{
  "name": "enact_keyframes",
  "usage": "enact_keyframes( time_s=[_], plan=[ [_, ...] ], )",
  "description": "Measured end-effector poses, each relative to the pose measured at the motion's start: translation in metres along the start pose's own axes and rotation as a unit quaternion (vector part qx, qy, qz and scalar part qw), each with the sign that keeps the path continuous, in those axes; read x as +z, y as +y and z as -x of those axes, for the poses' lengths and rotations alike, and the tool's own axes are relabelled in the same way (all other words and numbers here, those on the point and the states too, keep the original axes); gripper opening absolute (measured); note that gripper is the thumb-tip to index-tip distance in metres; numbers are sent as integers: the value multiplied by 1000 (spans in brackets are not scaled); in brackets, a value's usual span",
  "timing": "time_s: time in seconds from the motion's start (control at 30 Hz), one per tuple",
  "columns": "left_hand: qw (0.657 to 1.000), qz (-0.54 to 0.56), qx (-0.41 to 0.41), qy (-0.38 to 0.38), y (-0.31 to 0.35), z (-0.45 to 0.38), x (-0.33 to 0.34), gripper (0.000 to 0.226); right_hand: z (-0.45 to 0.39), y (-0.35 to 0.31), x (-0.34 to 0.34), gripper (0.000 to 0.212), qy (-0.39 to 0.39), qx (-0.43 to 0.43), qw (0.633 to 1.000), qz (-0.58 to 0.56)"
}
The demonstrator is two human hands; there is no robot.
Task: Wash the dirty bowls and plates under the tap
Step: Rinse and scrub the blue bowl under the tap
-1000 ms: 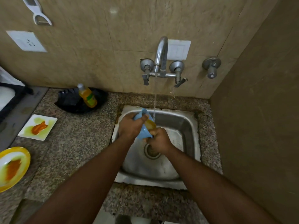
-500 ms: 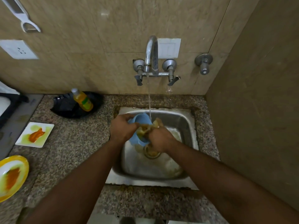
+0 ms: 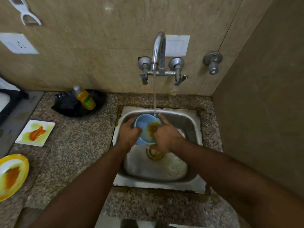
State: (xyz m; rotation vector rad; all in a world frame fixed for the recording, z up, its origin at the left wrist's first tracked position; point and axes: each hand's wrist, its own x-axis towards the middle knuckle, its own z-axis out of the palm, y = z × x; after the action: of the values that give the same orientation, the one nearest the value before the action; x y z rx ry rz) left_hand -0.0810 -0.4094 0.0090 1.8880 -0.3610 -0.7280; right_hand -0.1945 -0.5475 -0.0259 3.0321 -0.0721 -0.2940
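A person stands at a steel sink (image 3: 194, 163) set into a speckled stone surface (image 3: 79, 153). The left hand (image 3: 129, 134) grips the near left rim of a blue bowl (image 3: 144, 127), with the fingers curled round the edge. The bowl is tipped so its inside faces up and toward the person, and it is held over the back part of the sink. The right hand (image 3: 165, 137) is at the right side of the bowl. Its fingers reach into the bowl where there is brown and yellow mess, and one finger points up past the rim; I cannot tell if this hand is rubbing the bowl or holding its edge. A thin stream of water (image 3: 154, 94) runs down from the tap (image 3: 158, 51) on the wall and lands at the far rim of the bowl, just beside that raised finger. Under the hands, the drain (image 3: 155, 154) has yellow bits around it. To the left on the surface sits a square white plate (image 3: 35, 132) with orange and green smears. Nearer the left edge is a round yellow plate (image 3: 11, 176), also smeared orange. Behind them, a bottle of yellow soap (image 3: 84, 100) leans on something black (image 3: 69, 104) by the wall.
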Motion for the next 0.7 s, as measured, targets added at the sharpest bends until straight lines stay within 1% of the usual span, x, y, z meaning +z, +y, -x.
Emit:
enact_keyframes(
  time_s=[0.07, 0.1, 0.13, 0.17, 0.2, 0.27, 0.3, 0.33, 0.4, 0.43, 0.47, 0.53, 0.57, 0.6, 0.63, 0.7],
  plan=[
    [1000, 5, -27, -13, 2, -15, -5, 69, -7, 7, -5, 80, -22, -3, 998, 62],
    [1000, -1, -26, -10, 3, -22, -6, 71, -10, 9, -6, 86, -29, 7, 997, 69],
    [1000, -7, -12, -1, 2, -27, -5, 70, -13, 8, -4, 87, -25, 22, 998, 59],
    [1000, -15, 4, 17, 2, -28, -3, 66, -15, 5, -1, 83, -20, 42, 998, 32],
    [999, -18, 21, 43, 1, -28, 1, 61, -16, -2, -1, 72, -13, 57, 998, -5],
    [993, 7, 34, 109, -5, -24, 10, 56, -16, -16, -4, 41, 9, 85, 991, -103],
    [990, 34, 31, 137, -6, -19, 16, 54, -16, -22, -6, 31, 19, 108, 982, -151],
    [985, 59, 25, 161, -8, -15, 20, 54, -15, -27, -6, 24, 28, 136, 971, -196],
    [978, 82, 21, 189, -8, -10, 25, 51, -11, -32, -7, 20, 54, 181, 948, -258],
    [979, 80, 17, 187, -10, -9, 26, 49, -8, -32, -9, 21, 55, 193, 943, -265],
    [982, 78, 12, 170, -12, -8, 28, 48, -4, -31, -12, 24, 33, 192, 949, -247],
    [992, 77, -12, 96, -15, -6, 29, 48, 3, -27, -19, 36, -45, 156, 978, -132],
    [995, 82, -29, 55, -17, -6, 30, 49, 6, -24, -22, 46, -77, 133, 985, -80],
    [994, 95, -48, 24, -19, -8, 30, 49, 8, -20, -24, 56, -98, 117, 987, -51],
    [991, 117, -68, 10, -21, -10, 30, 48, 8, -16, -24, 66, -111, 110, 987, -35],
    [978, 182, -104, 0, -26, -14, 28, 45, 2, -12, -23, 84, -128, 111, 985, -37]
  ],
)
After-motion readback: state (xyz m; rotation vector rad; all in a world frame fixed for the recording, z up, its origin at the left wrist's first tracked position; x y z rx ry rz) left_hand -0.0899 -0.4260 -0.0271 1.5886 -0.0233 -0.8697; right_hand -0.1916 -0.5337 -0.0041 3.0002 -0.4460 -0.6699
